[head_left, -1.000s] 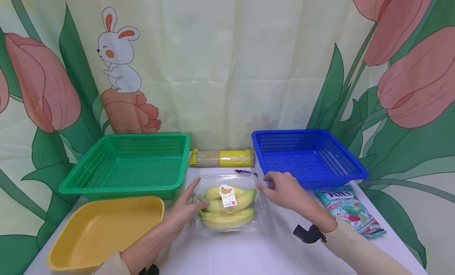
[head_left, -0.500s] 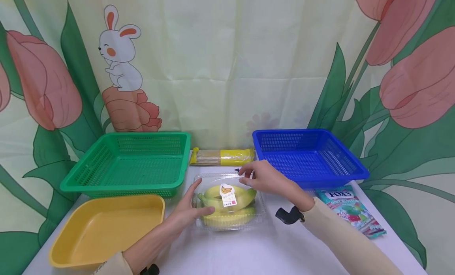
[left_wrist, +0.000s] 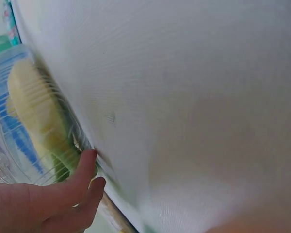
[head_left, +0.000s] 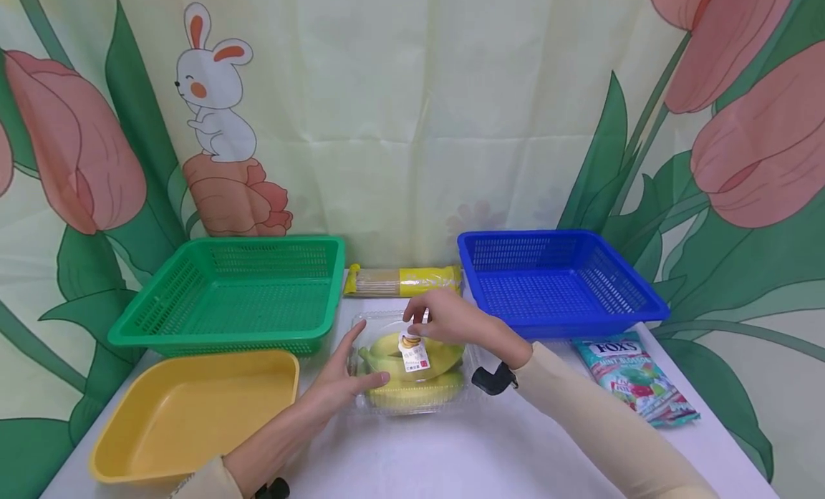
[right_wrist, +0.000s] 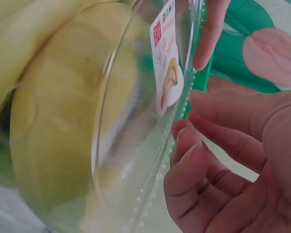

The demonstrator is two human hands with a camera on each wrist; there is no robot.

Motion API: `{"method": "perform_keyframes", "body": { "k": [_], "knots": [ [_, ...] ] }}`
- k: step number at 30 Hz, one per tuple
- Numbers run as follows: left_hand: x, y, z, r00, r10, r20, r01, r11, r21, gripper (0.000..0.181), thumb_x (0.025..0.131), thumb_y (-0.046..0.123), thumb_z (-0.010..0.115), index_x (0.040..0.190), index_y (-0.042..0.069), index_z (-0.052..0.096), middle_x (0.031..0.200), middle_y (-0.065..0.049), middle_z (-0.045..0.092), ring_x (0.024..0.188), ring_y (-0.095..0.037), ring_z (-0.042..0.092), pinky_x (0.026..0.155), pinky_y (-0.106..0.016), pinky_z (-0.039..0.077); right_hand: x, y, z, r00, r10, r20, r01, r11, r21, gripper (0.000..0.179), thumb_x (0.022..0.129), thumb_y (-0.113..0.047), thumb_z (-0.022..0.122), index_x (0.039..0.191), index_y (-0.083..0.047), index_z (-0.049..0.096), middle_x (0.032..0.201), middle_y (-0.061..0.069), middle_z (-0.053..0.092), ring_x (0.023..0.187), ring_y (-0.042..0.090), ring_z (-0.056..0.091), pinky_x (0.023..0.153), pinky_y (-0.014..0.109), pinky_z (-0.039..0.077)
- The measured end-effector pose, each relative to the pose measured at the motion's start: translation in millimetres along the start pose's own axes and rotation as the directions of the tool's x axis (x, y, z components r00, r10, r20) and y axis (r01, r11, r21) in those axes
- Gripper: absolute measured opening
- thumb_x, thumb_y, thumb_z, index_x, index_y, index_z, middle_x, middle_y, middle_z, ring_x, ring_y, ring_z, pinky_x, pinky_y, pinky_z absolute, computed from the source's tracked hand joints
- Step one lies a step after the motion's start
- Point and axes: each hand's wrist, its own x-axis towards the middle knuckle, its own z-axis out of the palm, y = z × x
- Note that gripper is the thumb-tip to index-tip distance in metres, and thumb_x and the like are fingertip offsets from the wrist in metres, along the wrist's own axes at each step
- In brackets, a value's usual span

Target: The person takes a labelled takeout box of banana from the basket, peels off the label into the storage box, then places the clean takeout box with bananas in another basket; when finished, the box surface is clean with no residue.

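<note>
A clear plastic clamshell box (head_left: 467, 388) of bananas (head_left: 412, 393) lies in the middle of the table, with a white banana sticker (head_left: 415, 356) on its lid. My left hand (head_left: 344, 377) is at the box's left side, thumb stretched over the front of the lid and forefinger pointing away; in the left wrist view, the left fingertips (left_wrist: 89, 160) touch the box's side. Above the lid, beside the sticker, my right hand (head_left: 451, 316) has loosely bent fingers. The right wrist view shows nothing between that hand's thumb (right_wrist: 218, 109) and fingers, close to the lid's edge.
A green basket (head_left: 225, 340) stands back left, with a yellow tub (head_left: 193, 413) in front of it. Back right is a blue basket (head_left: 567, 327), and a Fox's sweets bag (head_left: 634, 377) lies before it. A noodle pack (head_left: 402, 282) lies behind the box.
My right hand has moved left from the box's right side, across the back of the lid to the sticker. My left hand and the box have barely moved.
</note>
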Motion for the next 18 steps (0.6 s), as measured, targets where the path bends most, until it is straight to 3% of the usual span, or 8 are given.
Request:
{"method": "perform_keyframes", "body": {
  "k": [18],
  "knots": [
    [2.5,-2.5,-2.2,1.000,0.002,0.017,-0.002,1.000,-0.028,0.103,0.089,0.021,0.085,0.168,0.040,0.021,0.180,-0.014,0.006,0.165,-0.048,0.004,0.125,-0.081,0.012,12.4,-7,8,0.998,0.041,0.052,-0.041,0.999,-0.014,0.007,0.094,-0.011,0.079,0.101,-0.009,0.082,0.088,0.000,0.077,0.078,0.010,0.064,0.072,0.022,0.055]
  ]
}}
